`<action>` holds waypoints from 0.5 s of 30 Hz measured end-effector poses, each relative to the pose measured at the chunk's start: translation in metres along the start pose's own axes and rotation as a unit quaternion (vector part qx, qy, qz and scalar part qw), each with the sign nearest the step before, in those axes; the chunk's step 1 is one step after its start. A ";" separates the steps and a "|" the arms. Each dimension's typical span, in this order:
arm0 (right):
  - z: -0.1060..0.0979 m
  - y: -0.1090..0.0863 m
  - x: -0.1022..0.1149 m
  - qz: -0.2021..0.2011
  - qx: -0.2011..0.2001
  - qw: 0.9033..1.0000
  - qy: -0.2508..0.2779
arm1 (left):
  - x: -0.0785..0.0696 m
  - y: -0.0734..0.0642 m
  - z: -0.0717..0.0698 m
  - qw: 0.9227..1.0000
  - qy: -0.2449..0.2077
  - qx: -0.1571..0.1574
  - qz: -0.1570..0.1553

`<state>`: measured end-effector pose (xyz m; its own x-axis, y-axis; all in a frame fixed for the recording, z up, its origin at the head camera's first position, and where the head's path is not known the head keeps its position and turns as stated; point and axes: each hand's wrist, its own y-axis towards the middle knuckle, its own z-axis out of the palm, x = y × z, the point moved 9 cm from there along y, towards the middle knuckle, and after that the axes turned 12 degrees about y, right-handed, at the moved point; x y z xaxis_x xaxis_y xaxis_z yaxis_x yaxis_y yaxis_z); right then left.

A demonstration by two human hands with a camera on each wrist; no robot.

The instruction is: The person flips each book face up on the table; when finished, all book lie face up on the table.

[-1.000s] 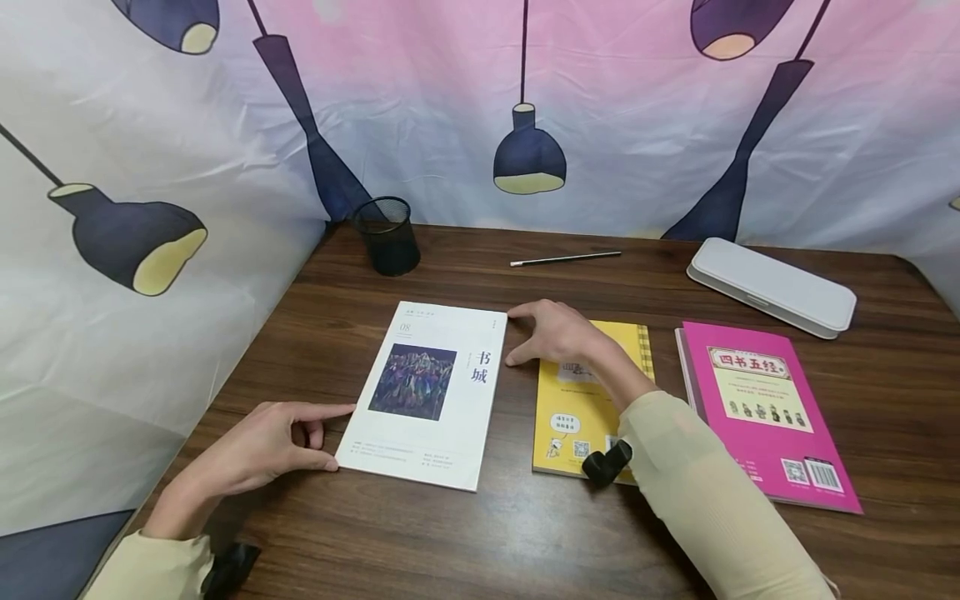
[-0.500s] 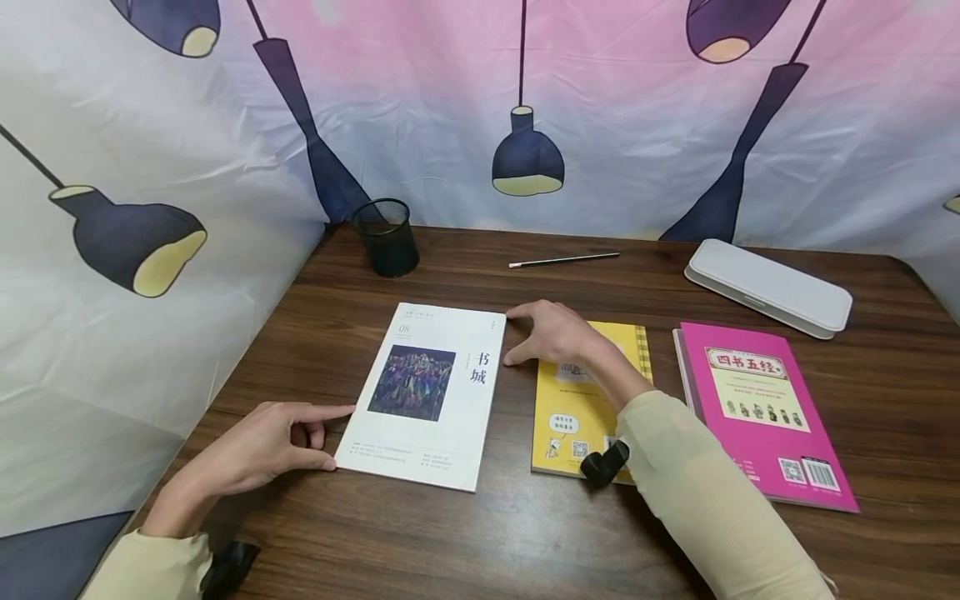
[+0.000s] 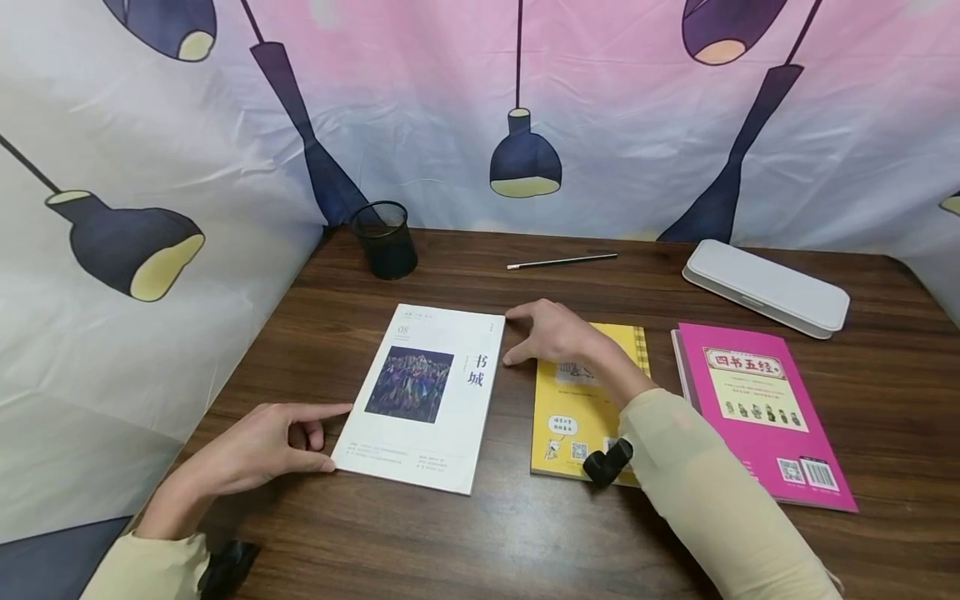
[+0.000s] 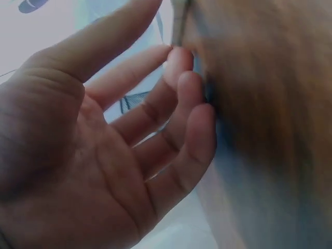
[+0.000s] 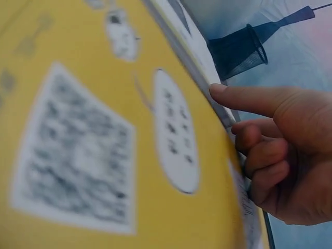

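In the head view, a white magazine (image 3: pixel 412 396) with a dark picture on its cover lies flat on the table. My left hand (image 3: pixel 262 446) is at its lower left side, index finger and thumb stretched to the edge. My right hand (image 3: pixel 551 337) reaches over a yellow book (image 3: pixel 573 408), its index fingertip and thumb at the magazine's upper right edge. Neither hand wraps round the magazine. The left wrist view has the left hand (image 4: pixel 119 140) with several fingers loosely bent. In the right wrist view, the right hand (image 5: pixel 290 155) extends its thumb beside the yellow book (image 5: pixel 145 129).
A pink book (image 3: pixel 765 408) lies to the right of the yellow one. Behind them are a white case (image 3: pixel 768 283), a thin pencil-like stick (image 3: pixel 562 261) and a black mesh pen cup (image 3: pixel 386 246). Printed cloth (image 3: pixel 435 150) hangs along the back and left side.
The head view shifts very slightly. Both hands stay at the magazine's edges, and no clear movement of the magazine or the other things shows.
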<state>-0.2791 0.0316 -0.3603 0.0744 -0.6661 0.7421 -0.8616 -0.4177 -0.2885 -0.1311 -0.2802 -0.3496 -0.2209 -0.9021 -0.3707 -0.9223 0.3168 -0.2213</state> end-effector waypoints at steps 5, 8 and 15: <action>-0.020 -0.012 0.003 -0.026 -0.013 0.999 0.035 | -0.025 0.008 -0.010 0.998 0.049 -0.037 0.013; -0.039 -0.021 0.005 -0.051 -0.031 0.997 0.053 | -0.045 0.016 -0.013 0.997 0.057 -0.042 0.023; -0.081 -0.043 -0.010 -0.056 -0.068 0.994 0.060 | -0.096 0.032 -0.007 0.993 0.066 -0.040 0.088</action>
<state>-0.2832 0.1065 -0.3060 0.1212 -0.5384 0.8339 -0.9120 -0.3920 -0.1205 -0.1419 -0.1850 -0.3147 -0.4165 -0.8669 -0.2740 -0.8867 0.4539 -0.0884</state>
